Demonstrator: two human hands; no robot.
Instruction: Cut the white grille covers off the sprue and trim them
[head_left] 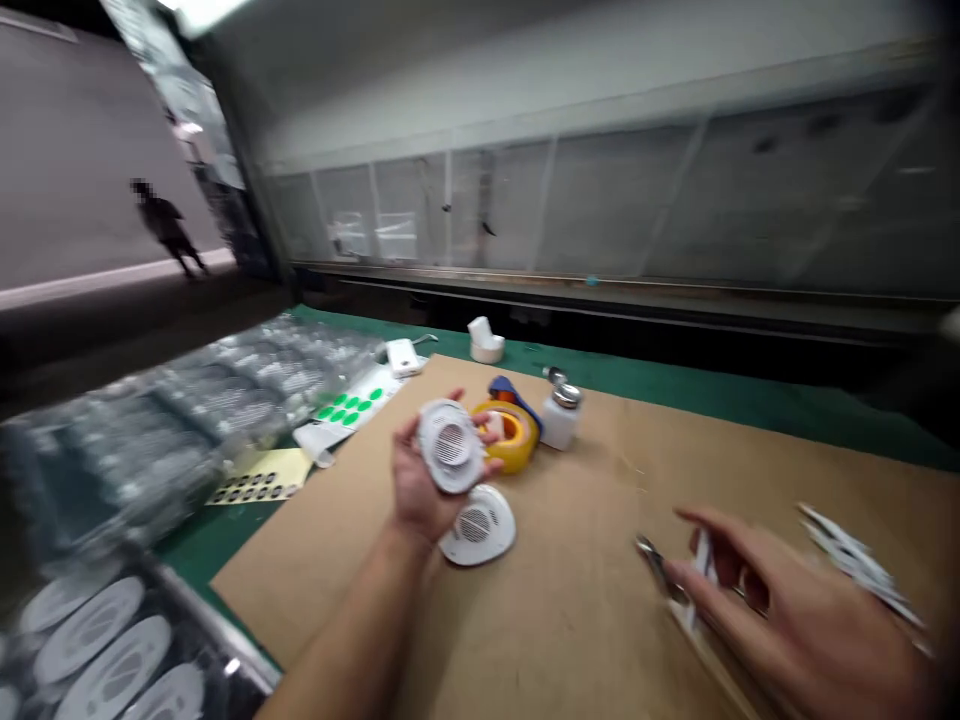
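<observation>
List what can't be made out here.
Head view:
White oval grilled plastic disc: back turned away, against the left grip.
Yellow ring-shaped roll: left side partly behind that grip.
Small white piece at the right grip: motion-blurred, partly covered by it.
White oval covers, lower left: some cut off by bottom edge.

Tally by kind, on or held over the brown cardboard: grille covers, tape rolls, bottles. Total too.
Rounded white grille covers: 2
Yellow ring-shaped tape roll: 1
White metal-topped bottle: 1
Total: 4

My left hand [427, 500] holds a white cover [452, 447] over the cardboard [577, 600]; at near right, my right hand [795, 610] blurs by a metal tool [651, 556].
</observation>
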